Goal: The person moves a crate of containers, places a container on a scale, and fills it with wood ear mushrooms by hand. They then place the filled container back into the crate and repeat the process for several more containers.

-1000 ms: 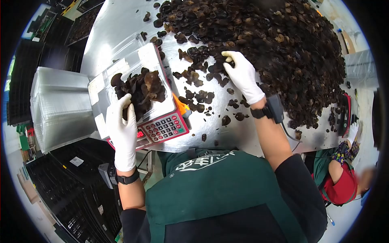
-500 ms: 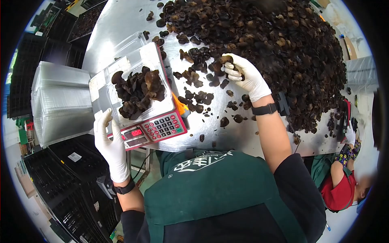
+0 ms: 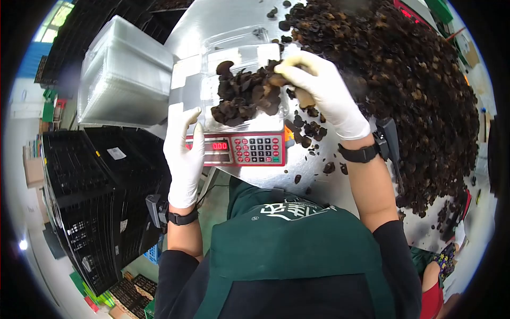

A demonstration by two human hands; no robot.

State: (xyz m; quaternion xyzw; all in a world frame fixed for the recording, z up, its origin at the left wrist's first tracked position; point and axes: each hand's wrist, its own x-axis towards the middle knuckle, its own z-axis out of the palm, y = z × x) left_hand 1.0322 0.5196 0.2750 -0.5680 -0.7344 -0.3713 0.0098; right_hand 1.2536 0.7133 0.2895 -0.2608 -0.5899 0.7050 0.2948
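Note:
A clear plastic tray rests on the red-and-silver digital scale, heaped with dark wood ear mushrooms. The scale's red display reads 0.00. My right hand, in a white glove, is at the tray's right side with thumb and fingers closed on a brownish wood ear mushroom. Its fingertips partly hide that piece. Beside the scale's left edge is my gloved left hand, thumb and forefinger apart, holding nothing.
A large mound of wood ear mushrooms covers the right of the metal table. Stacked clear trays stand left of the scale, above black crates. Loose pieces lie beside the scale. Another person's red sleeve shows at lower right.
My right hand has moved left from beside the mound to the tray, carrying a mushroom. The camera view has turned, shifting the scale rightward in view. My left hand stays by the scale.

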